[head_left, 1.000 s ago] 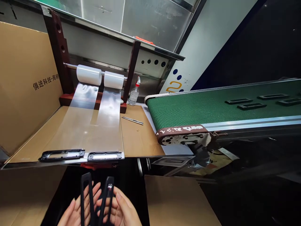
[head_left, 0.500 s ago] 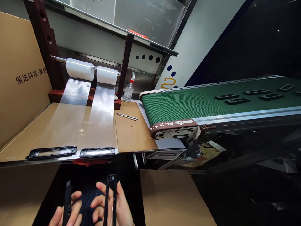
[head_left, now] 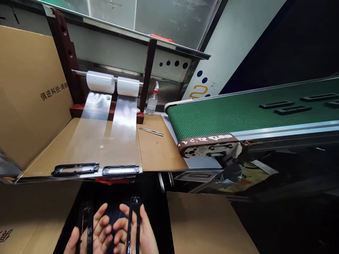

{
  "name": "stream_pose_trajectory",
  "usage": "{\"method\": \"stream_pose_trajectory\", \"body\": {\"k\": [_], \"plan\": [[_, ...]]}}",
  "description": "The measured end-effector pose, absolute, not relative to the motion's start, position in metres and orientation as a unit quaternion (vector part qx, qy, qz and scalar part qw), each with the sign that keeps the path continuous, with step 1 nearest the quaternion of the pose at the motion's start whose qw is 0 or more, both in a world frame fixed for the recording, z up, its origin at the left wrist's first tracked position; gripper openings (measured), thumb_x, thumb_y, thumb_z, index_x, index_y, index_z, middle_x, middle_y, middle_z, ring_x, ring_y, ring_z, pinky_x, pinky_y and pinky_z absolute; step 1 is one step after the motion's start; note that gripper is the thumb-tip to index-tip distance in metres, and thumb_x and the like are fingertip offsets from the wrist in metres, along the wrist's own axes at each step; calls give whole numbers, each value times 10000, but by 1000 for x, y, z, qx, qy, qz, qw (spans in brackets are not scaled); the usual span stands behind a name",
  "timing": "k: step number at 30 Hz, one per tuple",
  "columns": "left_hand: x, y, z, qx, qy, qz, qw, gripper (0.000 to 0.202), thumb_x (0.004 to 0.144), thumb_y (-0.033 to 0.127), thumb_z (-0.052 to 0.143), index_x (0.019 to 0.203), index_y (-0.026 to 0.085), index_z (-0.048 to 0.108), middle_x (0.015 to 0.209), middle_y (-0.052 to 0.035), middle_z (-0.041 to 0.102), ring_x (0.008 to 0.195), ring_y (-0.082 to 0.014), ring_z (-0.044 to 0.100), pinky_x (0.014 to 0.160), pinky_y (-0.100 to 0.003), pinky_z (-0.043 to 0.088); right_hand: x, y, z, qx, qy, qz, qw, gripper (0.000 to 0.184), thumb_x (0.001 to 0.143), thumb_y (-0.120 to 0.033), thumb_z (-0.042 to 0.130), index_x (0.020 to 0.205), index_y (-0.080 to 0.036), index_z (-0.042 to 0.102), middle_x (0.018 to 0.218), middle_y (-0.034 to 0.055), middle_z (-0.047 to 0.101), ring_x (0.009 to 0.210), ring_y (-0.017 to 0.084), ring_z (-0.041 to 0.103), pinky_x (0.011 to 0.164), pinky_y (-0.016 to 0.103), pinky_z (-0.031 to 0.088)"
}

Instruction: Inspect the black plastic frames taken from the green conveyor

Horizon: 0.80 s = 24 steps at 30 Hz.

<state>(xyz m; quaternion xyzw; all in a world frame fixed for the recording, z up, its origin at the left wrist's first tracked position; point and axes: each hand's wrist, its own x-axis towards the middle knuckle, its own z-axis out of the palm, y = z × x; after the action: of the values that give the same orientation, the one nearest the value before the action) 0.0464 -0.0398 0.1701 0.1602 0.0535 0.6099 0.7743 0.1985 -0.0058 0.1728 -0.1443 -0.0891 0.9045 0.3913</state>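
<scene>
Against left fingers (head_left: 98,231), indistinct frame (head_left: 90,233)

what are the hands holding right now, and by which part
The left hand holds one black frame, the right hand a second black frame, each by its long sides.

The person's left hand (head_left: 100,235) and right hand (head_left: 146,233) are bare, with slender fingers and smooth, rounded fingertips; the nails are too small to make out clearly. Between the hands shows dark navy cloth (head_left: 113,214), apparently the person's clothing, with faint thin paler lines; its cut is lost in shadow.
</scene>
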Motion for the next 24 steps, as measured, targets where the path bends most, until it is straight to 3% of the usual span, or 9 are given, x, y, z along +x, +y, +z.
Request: {"method": "stream_pose_trajectory", "body": {"k": [6, 12, 16, 18, 20, 22, 24], "plan": [[44, -40, 176, 178, 29, 592, 786, 414, 931, 266, 493, 1312, 110, 453, 1216, -142, 598, 1104, -244, 579, 992, -384, 453, 199, -6, 165, -140, -63, 900, 407, 704, 611, -711, 721, 1040, -155, 673, 781, 72, 730, 587, 177, 675, 509, 245, 547], [53, -45, 174, 131, 152, 627, 752, 411, 890, 403, 531, 1235, 184, 570, 1168, -104, 640, 1084, -230, 591, 947, -326, 479, 199, -12, 162, -189, -90, 861, 464, 625, 709, -634, 708, 1085, -138, 661, 845, 102, 723, 656, 175, 668, 581, 249, 519], [67, -44, 173, 109, 328, 637, 689, 471, 840, 561, 540, 1210, 274, 592, 1307, -40, 559, 1278, -195, 413, 1008, -258, 393, 197, -18, 155, -273, -173, 779, 537, 522, 771, -512, 721, 1104, -118, 637, 892, 113, 717, 724, 183, 665, 685, 292, 505], [74, -44, 175, 183, 399, 623, 648, 487, 821, 560, 571, 1240, 313, 554, 1377, -1, 495, 1323, -215, 345, 1092, -321, 288, 195, -19, 152, -296, -235, 761, 528, 558, 763, -543, 709, 1113, -116, 633, 927, 141, 718, 766, 224, 674, 737, 342, 506], [80, -45, 178, 247, 447, 600, 617, 493, 803, 574, 593, 1243, 361, 530, 1390, 17, 477, 1320, -262, 347, 1130, -458, 195, 193, -20, 151, -315, -311, 725, 528, 576, 729, -580, 716, 1101, -146, 652, 975, 146, 714, 870, 278, 666, 818, 399, 504], [83, -45, 180, 277, 490, 578, 591, 503, 769, 601, 626, 1219, 394, 540, 1368, 12, 500, 1291, -310, 386, 1111, -569, 194, 191, -22, 152, -353, -403, 654, 535, 563, 718, -611, 704, 1100, -198, 670, 1095, 142, 675, 1044, 320, 604, 934, 442, 463], [85, -46, 180, 292, 523, 567, 566, 519, 721, 623, 673, 1175, 388, 582, 1333, -5, 534, 1268, -341, 414, 1096, -608, 214, 191, -24, 155, -400, -478, 577, 528, 576, 715, -666, 667, 1112, -248, 674, 1253, 136, 584, 1184, 346, 503, 1017, 470, 404]]}}
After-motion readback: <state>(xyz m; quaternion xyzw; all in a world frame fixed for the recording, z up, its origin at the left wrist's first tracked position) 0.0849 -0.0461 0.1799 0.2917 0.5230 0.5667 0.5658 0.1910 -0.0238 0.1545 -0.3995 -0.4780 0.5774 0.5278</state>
